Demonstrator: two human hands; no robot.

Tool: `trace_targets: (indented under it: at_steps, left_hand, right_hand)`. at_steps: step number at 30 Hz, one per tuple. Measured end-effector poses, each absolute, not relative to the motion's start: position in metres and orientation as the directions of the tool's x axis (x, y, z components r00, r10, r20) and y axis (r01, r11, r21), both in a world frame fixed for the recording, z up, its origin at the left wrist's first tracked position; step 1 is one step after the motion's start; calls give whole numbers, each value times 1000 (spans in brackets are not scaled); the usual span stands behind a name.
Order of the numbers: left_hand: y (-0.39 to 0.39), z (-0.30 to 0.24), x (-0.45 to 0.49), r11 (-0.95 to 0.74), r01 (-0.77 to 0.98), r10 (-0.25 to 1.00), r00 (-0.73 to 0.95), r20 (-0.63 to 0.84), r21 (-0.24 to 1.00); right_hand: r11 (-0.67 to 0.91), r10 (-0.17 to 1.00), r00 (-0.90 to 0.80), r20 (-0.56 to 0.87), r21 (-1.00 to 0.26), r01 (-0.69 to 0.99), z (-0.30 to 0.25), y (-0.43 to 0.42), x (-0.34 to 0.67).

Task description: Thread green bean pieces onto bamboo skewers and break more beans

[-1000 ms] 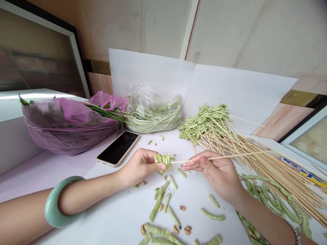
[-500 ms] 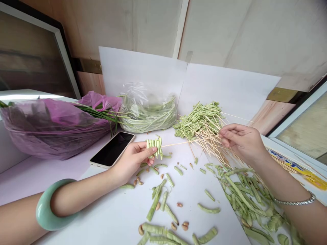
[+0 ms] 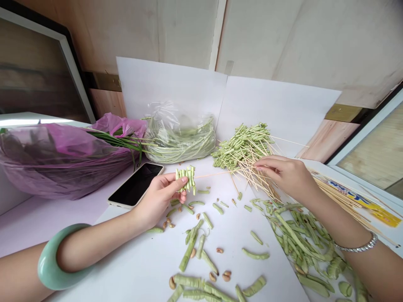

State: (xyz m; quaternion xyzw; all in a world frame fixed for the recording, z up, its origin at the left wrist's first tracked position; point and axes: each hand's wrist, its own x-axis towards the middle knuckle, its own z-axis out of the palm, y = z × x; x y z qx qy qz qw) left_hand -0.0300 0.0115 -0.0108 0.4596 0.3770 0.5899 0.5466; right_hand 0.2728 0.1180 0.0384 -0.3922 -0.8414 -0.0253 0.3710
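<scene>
The left hand point(image 3: 159, 197) pinches the folded beans point(image 3: 185, 178) so none slide off the skewer point(image 3: 220, 172). At 3 o'clock, the right hand point(image 3: 285, 174) grips its far end, steadying it beside the finished pile point(image 3: 242, 144).

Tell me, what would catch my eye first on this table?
The two hands at the centre: the left hand pinches a row of cut green bean pieces threaded on a thin wooden skewer, whose far end the right hand holds. Behind them lies a heap of loaded bean skewers, and at the left a big purple plastic bag beside a dark phone.
</scene>
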Motion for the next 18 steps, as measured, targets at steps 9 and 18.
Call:
trace_targets:
  at_steps: [9, 18]
  left_hand:
    - [7, -11, -31, -116, -352, 993, -6, 121, 929]
    - [4, -10, -30, -163, -310, 979, 66, 193, 936]
  right_hand:
    - [363, 678, -52, 733, -273, 891, 37, 132, 299]
    - [46, 880, 135, 455, -364, 930, 39, 151, 317]
